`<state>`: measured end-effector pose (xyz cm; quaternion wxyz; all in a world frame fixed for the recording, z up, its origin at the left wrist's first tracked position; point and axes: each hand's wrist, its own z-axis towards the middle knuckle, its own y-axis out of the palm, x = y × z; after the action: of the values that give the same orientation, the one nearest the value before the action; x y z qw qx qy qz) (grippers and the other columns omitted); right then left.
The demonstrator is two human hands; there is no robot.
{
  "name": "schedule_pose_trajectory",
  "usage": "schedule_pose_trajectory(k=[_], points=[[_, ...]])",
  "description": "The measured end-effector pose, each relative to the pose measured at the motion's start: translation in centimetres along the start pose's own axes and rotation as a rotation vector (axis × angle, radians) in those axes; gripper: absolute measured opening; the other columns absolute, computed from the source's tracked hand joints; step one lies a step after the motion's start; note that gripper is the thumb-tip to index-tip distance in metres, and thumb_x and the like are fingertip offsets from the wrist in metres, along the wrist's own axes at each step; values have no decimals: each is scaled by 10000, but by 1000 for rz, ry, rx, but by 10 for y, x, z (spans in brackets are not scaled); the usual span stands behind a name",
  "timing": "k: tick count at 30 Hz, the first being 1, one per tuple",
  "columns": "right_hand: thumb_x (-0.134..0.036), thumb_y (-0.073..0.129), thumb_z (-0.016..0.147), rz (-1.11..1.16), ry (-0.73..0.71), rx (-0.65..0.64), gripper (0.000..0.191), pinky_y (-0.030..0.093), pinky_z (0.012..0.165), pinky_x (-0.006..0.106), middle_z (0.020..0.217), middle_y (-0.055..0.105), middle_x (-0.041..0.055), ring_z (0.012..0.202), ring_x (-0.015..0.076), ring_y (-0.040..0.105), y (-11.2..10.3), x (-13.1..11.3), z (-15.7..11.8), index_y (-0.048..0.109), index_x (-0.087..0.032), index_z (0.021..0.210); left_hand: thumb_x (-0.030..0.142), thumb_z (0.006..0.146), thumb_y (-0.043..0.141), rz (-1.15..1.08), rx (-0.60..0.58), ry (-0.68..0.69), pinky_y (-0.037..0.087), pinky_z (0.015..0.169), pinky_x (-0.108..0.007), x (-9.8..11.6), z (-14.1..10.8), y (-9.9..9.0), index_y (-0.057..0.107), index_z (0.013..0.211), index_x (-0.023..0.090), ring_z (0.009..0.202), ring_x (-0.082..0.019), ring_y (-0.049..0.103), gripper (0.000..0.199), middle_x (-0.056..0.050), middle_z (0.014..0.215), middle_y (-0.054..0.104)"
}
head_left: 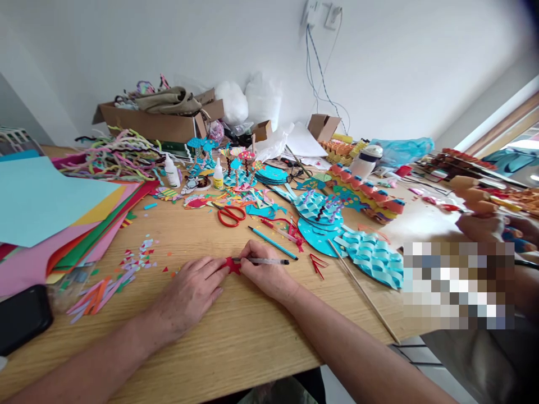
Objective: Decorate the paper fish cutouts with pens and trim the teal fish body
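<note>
A small red paper cutout (pixel 232 265) lies flat on the table between my hands. My left hand (pixel 196 289) rests palm down with its fingers stretched out, the fingertips touching the cutout's left side. Closed around a pen with a clear barrel (pixel 269 261), my right hand (pixel 267 275) is at the cutout's right side; the fingers partly cover the pen's front end. Just beyond the right hand lies a blue marker (pixel 273 242). Red-handled scissors (pixel 231 216) and a red pen (pixel 278 230) are a little farther back.
Coloured paper sheets (pixel 42 202) and a black phone (pixel 25 317) occupy the left side. Paper scraps (pixel 135 264) lie nearby. Woven blue paper fish (pixel 373 255) and a wooden stick (pixel 364 292) are at right. Glue bottles (pixel 172 171) stand behind. A co-worker's hand (pixel 484 227) shows far right.
</note>
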<state>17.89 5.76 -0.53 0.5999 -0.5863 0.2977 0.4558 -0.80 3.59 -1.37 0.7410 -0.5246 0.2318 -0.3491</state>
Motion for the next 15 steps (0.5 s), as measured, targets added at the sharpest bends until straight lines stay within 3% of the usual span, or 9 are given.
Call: schedule_pose_trajectory(k=[15], points=[[-86,481,652,-61,-19,-6,105,291,435,178,525,480,-65,457,66,397,-5,-3,-2,476,-187,625,140,854,430,-30,0,-14,459,894,-395,0,0,-1,574,1158,162,1052,-229,541,338,-81,1157,619]])
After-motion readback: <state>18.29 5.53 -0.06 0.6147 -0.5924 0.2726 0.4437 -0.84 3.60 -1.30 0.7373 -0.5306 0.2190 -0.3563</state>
